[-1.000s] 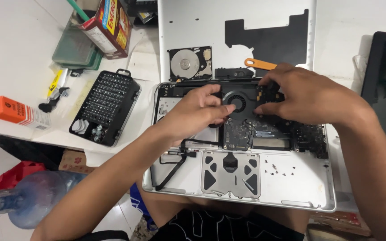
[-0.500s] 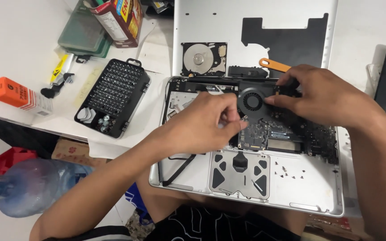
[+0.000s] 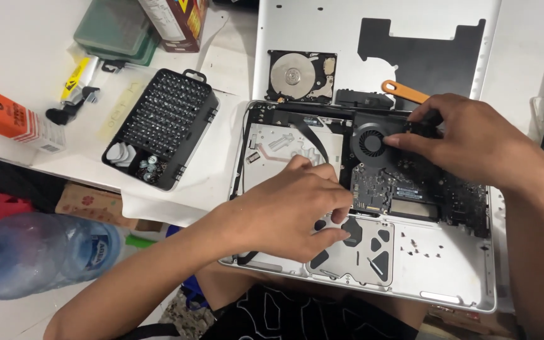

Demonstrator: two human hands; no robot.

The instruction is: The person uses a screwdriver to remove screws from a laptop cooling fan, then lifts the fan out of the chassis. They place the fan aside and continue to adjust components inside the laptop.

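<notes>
Laptop [image 3: 454, 264] lies opened, long axis sideways, hinge edge away.

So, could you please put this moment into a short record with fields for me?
Setting: white table, seen from above
Main item: opened laptop, inside exposed
Left hand: fingers at the circuit board's lower left edge
Right hand: fingertips beside the round fan
Nearby: bare hard drive, orange pry tool, black screwdriver bit case, water bottle

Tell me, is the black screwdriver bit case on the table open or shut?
Open. The bit case shows its rows of bits uncovered, with no lid over them.
</notes>
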